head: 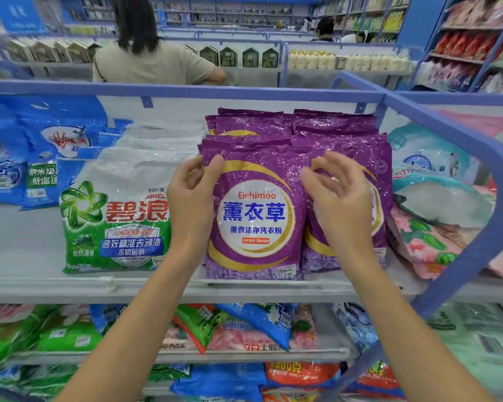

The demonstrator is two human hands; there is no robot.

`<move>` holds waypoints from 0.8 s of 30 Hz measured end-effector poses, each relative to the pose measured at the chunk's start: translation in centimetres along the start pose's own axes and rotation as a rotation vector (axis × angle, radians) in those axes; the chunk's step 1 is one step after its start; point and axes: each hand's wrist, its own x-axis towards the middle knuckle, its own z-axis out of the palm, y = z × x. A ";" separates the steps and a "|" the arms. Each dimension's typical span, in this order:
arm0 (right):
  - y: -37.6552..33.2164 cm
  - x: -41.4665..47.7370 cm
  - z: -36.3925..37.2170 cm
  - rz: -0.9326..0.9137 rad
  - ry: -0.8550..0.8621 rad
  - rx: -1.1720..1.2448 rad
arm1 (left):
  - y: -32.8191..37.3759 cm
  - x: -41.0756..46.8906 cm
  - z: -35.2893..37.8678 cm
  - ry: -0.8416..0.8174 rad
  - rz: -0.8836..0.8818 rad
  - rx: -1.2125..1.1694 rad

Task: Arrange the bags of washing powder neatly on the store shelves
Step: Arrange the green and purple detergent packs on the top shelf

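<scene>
Purple bag [256,216] stands at the shelf's [186,288] front edge between our hands, its long axis upright, our left hand [192,192] pinching its upper left corner while our right hand [337,198], fingers [339,169] loosely spread, hovers by its upper right edge.

A person [154,59] in a beige top stands in the next aisle, back turned. Dark house-shaped boxes [238,57] line a far rack [284,63], with pale bottles [346,60] toward its right end.
</scene>
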 end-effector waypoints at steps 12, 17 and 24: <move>3.8 -8.0 0.6 0.200 -0.303 -0.665 | -3.7 -4.7 -5.5 -0.417 -0.191 0.718; 4.3 -6.8 2.0 0.223 -0.267 -0.738 | -4.8 -3.3 -5.1 -0.360 -0.132 0.630; 5.3 -4.9 3.3 0.197 -0.217 -0.728 | -6.1 -1.6 -4.2 -0.317 -0.052 0.666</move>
